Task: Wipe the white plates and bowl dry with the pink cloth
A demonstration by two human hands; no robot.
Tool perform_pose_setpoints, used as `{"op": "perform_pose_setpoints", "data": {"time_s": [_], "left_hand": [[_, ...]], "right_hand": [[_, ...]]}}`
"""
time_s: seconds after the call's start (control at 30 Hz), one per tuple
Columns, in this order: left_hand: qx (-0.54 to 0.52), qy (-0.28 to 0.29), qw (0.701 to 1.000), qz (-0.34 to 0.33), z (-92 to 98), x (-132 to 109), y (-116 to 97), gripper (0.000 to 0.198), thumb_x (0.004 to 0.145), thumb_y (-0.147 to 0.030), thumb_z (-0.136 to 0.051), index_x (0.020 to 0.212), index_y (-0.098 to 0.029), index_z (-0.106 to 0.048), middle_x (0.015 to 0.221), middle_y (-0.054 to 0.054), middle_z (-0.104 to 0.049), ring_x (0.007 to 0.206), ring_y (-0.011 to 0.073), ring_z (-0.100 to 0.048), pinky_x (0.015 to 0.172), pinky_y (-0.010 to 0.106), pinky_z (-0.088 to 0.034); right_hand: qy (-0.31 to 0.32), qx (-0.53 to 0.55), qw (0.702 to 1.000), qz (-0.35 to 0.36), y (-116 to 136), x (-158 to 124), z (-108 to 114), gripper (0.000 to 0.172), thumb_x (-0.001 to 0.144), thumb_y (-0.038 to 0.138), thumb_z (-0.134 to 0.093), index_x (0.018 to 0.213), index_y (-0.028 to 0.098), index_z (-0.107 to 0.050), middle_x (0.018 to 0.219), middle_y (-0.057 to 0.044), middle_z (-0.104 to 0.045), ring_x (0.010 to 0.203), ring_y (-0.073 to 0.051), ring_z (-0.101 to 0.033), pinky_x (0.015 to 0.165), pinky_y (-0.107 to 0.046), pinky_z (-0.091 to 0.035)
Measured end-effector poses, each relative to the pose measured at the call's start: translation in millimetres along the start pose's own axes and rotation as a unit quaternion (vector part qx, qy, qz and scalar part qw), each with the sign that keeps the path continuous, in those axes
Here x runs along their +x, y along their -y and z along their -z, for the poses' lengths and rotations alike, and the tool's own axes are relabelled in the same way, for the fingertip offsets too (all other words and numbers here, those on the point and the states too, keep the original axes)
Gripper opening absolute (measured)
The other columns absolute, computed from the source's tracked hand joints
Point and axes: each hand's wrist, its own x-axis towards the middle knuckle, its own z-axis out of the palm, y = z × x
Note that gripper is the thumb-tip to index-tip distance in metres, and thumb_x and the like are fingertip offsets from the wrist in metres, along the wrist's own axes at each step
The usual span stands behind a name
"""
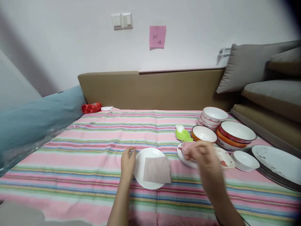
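Note:
A folded greyish-pink cloth [157,170] lies on a round white plate [140,157], over its right part and past the rim. My left hand [129,160] rests at the plate's left edge, fingers curved and apart, gripping nothing. Over the dishes at right hovers my right hand [204,154], blurred by motion with its fingers bent. Just by its fingertips is a small pink dish [187,145], above a white patterned plate [180,154]; whether the hand touches the dish is unclear. Behind them lies a green leaf-shaped dish [183,135].
An orange-sided bowl [204,133], stacked white bowls [215,113], larger bowls [237,130], small white dishes [246,159] and big patterned plates [277,161] crowd the right. Striped cloth [94,157] covers the surface. A red package [91,108] sits far left; cushions [246,66] flank the right.

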Motion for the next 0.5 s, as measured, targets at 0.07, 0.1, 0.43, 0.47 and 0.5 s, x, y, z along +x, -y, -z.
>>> {"op": "perform_pose_setpoints", "data": {"time_s": [0.07, 0.1, 0.43, 0.47, 0.5], "left_hand": [[0.069, 0.050, 0.996, 0.034, -1.5, 0.1, 5.9, 0.031, 0.083, -0.032, -0.057, 0.106, -0.013, -0.065, 0.112, 0.014, -0.070, 0.103, 0.0257, -0.065, 0.092, 0.036, -0.048], [0.103, 0.076, 0.991, 0.044, -2.2, -0.3, 7.7, 0.031, 0.083, -0.030, -0.058, 0.108, -0.012, -0.065, 0.113, 0.015, -0.070, 0.102, 0.0253, -0.066, 0.091, 0.035, -0.048], [0.278, 0.167, 0.944, 0.066, -5.2, 0.6, 5.1, 0.031, 0.081, -0.011, -0.055, 0.107, -0.016, -0.071, 0.108, 0.011, -0.074, 0.101, 0.0254, -0.067, 0.086, 0.031, -0.046], [0.274, 0.170, 0.944, 0.066, -4.0, 1.5, 5.5, 0.031, 0.081, -0.011, -0.056, 0.107, -0.017, -0.072, 0.108, 0.011, -0.074, 0.101, 0.0251, -0.067, 0.085, 0.031, -0.046], [0.268, 0.175, 0.945, 0.066, -2.6, 2.2, 5.7, 0.032, 0.081, -0.011, -0.055, 0.107, -0.017, -0.073, 0.108, 0.010, -0.075, 0.100, 0.0246, -0.067, 0.085, 0.030, -0.046]], "right_hand": [[0.127, -0.061, 0.990, -0.010, -32.1, -8.6, -26.8, 0.024, 0.094, 0.040, -0.056, 0.090, 0.019, -0.066, 0.083, -0.006, -0.070, 0.079, -0.021, -0.068, 0.076, -0.036, -0.057], [0.199, -0.104, 0.974, 0.000, -48.5, -14.2, -41.1, 0.025, 0.095, 0.036, -0.052, 0.092, 0.019, -0.069, 0.093, -0.009, -0.073, 0.091, -0.024, -0.069, 0.086, -0.040, -0.057], [0.470, -0.381, 0.793, 0.075, -86.4, -66.3, -84.5, 0.060, 0.101, 0.047, -0.038, 0.157, 0.025, -0.028, 0.163, 0.001, -0.017, 0.152, -0.026, -0.013, 0.123, -0.052, -0.018], [0.469, -0.390, 0.789, 0.071, -86.3, -68.6, -81.2, 0.060, 0.102, 0.048, -0.036, 0.157, 0.026, -0.029, 0.163, 0.001, -0.017, 0.152, -0.027, -0.014, 0.123, -0.051, -0.020], [0.456, -0.407, 0.789, 0.060, -87.2, -69.6, -79.1, 0.060, 0.102, 0.049, -0.036, 0.157, 0.025, -0.029, 0.163, 0.000, -0.018, 0.152, -0.028, -0.015, 0.123, -0.051, -0.021]]}}
